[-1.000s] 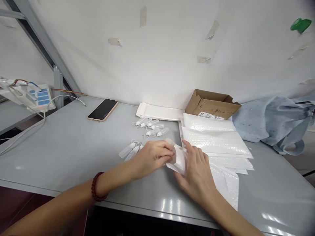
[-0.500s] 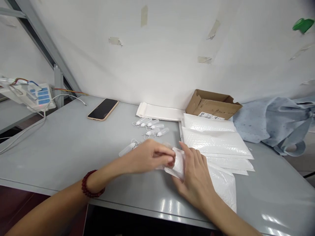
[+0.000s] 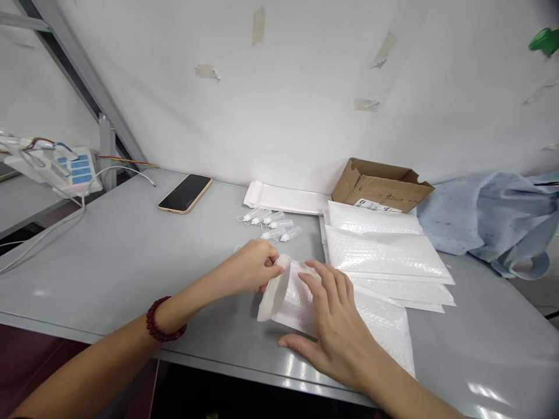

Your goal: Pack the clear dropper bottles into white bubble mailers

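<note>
A white bubble mailer (image 3: 299, 299) lies across the grey table in front of me, its mouth end toward the left. My left hand (image 3: 253, 267) has its fingers closed on the flap at that end. Over the mailer's middle, my right hand (image 3: 336, 320) is open, fingers apart and thumb stretched out; whether it touches the mailer I cannot tell. Small clear dropper bottles (image 3: 279, 224), several of them, lie just beyond my left hand. To the right, several more bubble mailers (image 3: 384, 253) are stacked, overlapping the far end of the held one.
A phone (image 3: 186, 194) lies at the back left, near a power strip (image 3: 78, 169) and a white cable. Against the wall are a long white packet (image 3: 288, 198) and an open cardboard box (image 3: 382, 186). Blue-grey cloth (image 3: 480, 215) sits at the right edge.
My left hand has moved left and now holds the mailer's flap, which has opened out. The right hand's fingers have lifted and spread from around the mailer.
</note>
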A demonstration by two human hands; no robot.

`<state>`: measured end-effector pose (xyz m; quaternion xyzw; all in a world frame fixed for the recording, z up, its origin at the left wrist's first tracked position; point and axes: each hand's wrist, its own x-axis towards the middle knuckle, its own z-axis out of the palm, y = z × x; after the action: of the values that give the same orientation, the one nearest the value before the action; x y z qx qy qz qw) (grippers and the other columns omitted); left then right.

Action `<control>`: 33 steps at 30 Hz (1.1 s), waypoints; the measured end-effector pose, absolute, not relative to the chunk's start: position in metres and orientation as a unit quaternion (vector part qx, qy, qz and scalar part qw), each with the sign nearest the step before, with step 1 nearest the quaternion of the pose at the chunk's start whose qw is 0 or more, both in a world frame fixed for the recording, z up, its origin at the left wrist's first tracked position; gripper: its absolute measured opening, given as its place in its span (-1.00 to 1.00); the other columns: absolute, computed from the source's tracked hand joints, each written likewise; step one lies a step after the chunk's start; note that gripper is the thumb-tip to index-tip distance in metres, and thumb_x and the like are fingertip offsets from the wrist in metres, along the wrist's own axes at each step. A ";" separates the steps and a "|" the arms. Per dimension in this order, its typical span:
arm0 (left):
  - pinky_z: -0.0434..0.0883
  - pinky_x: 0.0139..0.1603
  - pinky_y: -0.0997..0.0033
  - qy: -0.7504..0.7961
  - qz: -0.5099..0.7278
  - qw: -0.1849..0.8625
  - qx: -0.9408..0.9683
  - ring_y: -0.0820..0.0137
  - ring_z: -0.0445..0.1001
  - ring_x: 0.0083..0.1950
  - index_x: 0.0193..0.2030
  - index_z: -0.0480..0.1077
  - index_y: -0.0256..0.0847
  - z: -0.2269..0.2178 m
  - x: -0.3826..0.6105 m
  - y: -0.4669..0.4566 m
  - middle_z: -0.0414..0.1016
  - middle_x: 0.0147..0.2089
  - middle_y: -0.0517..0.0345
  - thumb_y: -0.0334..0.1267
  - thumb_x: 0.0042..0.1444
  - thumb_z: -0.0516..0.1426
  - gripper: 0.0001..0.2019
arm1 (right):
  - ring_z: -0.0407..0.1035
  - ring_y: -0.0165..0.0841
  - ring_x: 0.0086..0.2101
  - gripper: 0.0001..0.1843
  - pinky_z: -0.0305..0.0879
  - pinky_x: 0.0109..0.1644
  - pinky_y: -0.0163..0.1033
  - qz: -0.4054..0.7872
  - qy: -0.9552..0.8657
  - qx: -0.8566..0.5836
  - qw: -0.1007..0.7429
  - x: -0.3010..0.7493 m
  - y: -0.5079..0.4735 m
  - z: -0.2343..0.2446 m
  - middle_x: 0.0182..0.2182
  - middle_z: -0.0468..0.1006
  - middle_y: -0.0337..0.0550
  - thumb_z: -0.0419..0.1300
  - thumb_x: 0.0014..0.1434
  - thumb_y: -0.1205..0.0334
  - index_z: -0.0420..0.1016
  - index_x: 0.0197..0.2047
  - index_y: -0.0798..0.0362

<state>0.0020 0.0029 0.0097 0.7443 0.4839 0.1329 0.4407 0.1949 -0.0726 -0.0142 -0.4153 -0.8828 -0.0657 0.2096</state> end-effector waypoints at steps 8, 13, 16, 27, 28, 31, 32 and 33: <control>0.01 -0.70 0.49 0.508 0.092 0.365 0.775 0.47 0.26 -0.75 -0.63 -0.11 -0.16 0.000 0.006 -0.002 -0.05 -0.77 0.37 -0.35 0.04 -0.01 -0.67 | 0.28 -0.28 -0.32 -0.90 0.30 -0.28 -0.15 -0.029 -0.879 -0.430 0.203 0.198 -0.061 -0.023 -0.27 0.42 0.00 0.05 0.25 0.37 0.37 -0.28 0.13; 0.12 -0.62 0.46 0.504 0.102 0.358 0.780 0.45 0.31 -0.70 -0.59 0.04 -0.17 -0.008 0.013 -0.008 0.16 -0.72 0.32 -0.27 0.13 -0.03 -0.72 | 0.29 -0.28 -0.33 -0.88 0.31 -0.31 -0.18 -0.049 -0.888 -0.416 0.190 0.197 -0.059 -0.031 -0.30 0.43 -0.01 0.07 0.20 0.43 0.41 -0.30 0.12; 0.16 -0.53 0.44 0.499 0.111 0.314 0.800 0.39 0.37 -0.56 -0.53 0.17 -0.19 -0.007 0.018 -0.014 0.33 -0.61 0.21 -0.20 0.18 -0.01 -0.74 | 0.28 -0.30 -0.34 -0.84 0.30 -0.32 -0.20 -0.056 -0.893 -0.403 0.193 0.198 -0.058 -0.033 -0.32 0.44 -0.03 0.06 0.19 0.47 0.44 -0.27 0.12; 0.19 -0.36 0.39 0.361 0.112 0.199 0.904 0.38 0.33 -0.36 -0.43 0.27 -0.25 -0.031 0.016 -0.029 0.39 -0.36 0.10 -0.50 0.15 -0.06 -0.81 | 0.31 -0.35 -0.40 -0.80 0.26 -0.33 -0.25 -0.087 -0.893 -0.386 0.216 0.197 -0.060 -0.026 -0.43 0.46 -0.10 -0.01 0.21 0.49 0.41 -0.32 0.13; 0.19 -0.35 0.39 0.343 0.129 0.198 0.909 0.38 0.32 -0.34 -0.41 0.26 -0.25 -0.036 0.014 -0.030 0.38 -0.33 0.11 -0.52 0.13 -0.04 -0.84 | 0.30 -0.36 -0.43 -0.81 0.25 -0.35 -0.26 -0.083 -0.894 -0.376 0.228 0.196 -0.061 -0.025 -0.46 0.45 -0.13 0.00 0.21 0.47 0.41 -0.34 0.13; 0.20 -0.35 0.40 0.313 0.157 0.198 0.915 0.39 0.28 -0.35 -0.42 0.21 -0.24 -0.040 0.010 -0.031 0.32 -0.34 0.13 -0.56 0.07 -0.01 -0.85 | 0.30 -0.36 -0.44 -0.88 0.21 -0.39 -0.25 -0.055 -0.913 -0.322 0.246 0.194 -0.065 -0.021 -0.49 0.45 -0.13 0.07 0.19 0.34 0.42 -0.32 0.14; 0.20 -0.36 0.40 0.312 0.157 0.197 0.916 0.40 0.26 -0.37 -0.43 0.20 -0.24 -0.038 0.010 -0.031 0.30 -0.36 0.13 -0.56 0.07 -0.01 -0.84 | 0.30 -0.34 -0.43 -0.86 0.21 -0.39 -0.23 -0.049 -0.921 -0.301 0.244 0.193 -0.067 -0.021 -0.47 0.46 -0.11 0.08 0.18 0.29 0.43 -0.29 0.15; 0.19 -0.38 0.40 0.316 0.150 0.196 0.916 0.41 0.25 -0.40 -0.44 0.19 -0.24 -0.035 0.011 -0.030 0.29 -0.37 0.14 -0.56 0.06 -0.01 -0.83 | 0.30 -0.32 -0.42 -0.83 0.22 -0.37 -0.21 -0.048 -0.927 -0.285 0.240 0.192 -0.068 -0.022 -0.45 0.47 -0.09 0.09 0.17 0.24 0.44 -0.26 0.16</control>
<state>0.0110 -0.0304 -0.0352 0.9160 0.3162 0.1502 0.1960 0.1924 -0.0680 -0.0216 -0.2850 -0.9268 -0.0482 0.2398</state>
